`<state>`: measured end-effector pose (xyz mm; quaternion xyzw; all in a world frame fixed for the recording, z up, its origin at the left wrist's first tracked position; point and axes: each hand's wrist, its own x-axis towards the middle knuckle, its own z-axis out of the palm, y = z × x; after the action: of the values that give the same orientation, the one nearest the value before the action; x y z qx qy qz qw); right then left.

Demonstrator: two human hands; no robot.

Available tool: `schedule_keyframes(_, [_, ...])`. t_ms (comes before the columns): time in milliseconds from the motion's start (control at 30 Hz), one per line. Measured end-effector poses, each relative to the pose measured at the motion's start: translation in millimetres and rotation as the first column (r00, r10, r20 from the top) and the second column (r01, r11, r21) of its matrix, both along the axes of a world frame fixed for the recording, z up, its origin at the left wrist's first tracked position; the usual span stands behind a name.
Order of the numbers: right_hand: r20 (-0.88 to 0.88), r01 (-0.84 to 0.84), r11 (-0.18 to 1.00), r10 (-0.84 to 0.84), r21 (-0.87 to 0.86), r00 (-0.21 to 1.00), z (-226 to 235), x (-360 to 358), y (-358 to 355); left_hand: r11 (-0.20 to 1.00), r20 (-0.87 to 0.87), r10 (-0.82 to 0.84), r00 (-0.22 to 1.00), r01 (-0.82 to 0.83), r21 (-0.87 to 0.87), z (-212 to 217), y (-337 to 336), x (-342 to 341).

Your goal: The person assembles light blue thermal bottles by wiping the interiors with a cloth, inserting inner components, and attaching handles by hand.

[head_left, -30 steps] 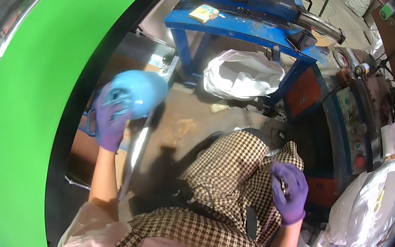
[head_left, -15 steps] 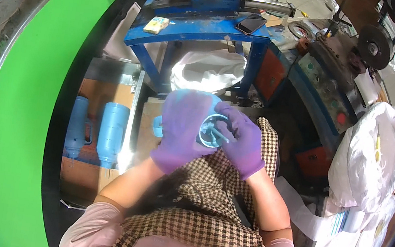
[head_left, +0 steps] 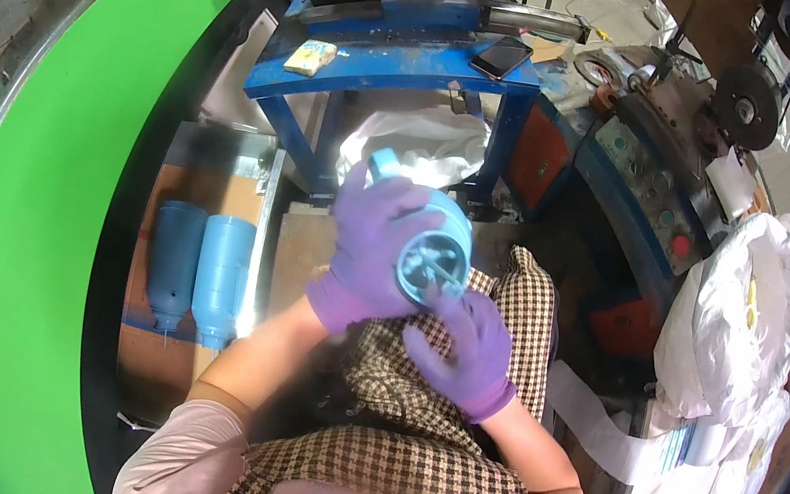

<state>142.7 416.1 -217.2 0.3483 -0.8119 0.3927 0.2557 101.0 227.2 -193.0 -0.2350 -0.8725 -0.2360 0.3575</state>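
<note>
A light blue plastic flask body (head_left: 455,217) with a loop handle (head_left: 385,162) is tilted in front of me, its round mouth facing me. My left hand (head_left: 369,249), in a purple glove, is closed around its side. Thin blue plastic bars, like moulding sprue (head_left: 435,271), cross the inside of the mouth. My gloved right hand (head_left: 471,354) is at the lower rim, with a fingertip near the bars and the thumb spread away. Its other fingers are partly hidden. Two similar blue flask bodies, a darker one (head_left: 174,261) and a lighter one (head_left: 224,274), lie side by side at the left.
Those two lie in a cardboard-lined box (head_left: 223,180). Ahead stands a blue metal bench (head_left: 380,68) with a phone (head_left: 500,58) and a yellowish block (head_left: 310,57). A machine with a control panel (head_left: 651,187) and a white plastic bag (head_left: 750,307) are at right; a green strip (head_left: 34,227) curves along the left.
The held flask body has turned, bringing its handle from the left side to the top. My right hand has dropped lower and spread its thumb. The far-left flask body has rolled, hiding its handle.
</note>
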Motion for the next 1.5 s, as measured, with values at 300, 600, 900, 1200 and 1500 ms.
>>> schedule_keyframes(300, [0.129,-0.054,0.991,0.038,0.12,0.991,8,-22,19,0.973,0.093,-0.178,0.98,0.161,0.165,-12,2,-16])
schedule_keyframes(600, [0.262,-0.117,0.922,0.018,0.37,0.965,-49,-30,13,0.996,0.034,-0.068,0.997,0.07,-0.052,-45,37,2])
schedule_keyframes(900, [0.425,-0.004,0.937,-0.154,0.349,0.892,-87,-8,15,0.982,0.035,-0.126,0.991,0.129,-0.138,-58,59,10])
schedule_keyframes(1200, [0.029,-0.011,0.995,0.009,0.095,1.0,-2,-13,107,0.995,0.077,-0.098,0.992,0.096,0.035,-68,16,-80])
schedule_keyframes(1500, [-0.378,0.817,-0.106,-0.914,0.567,0.144,16,-12,598,0.965,-0.117,-0.244,0.963,0.253,0.068,-43,-27,-149])
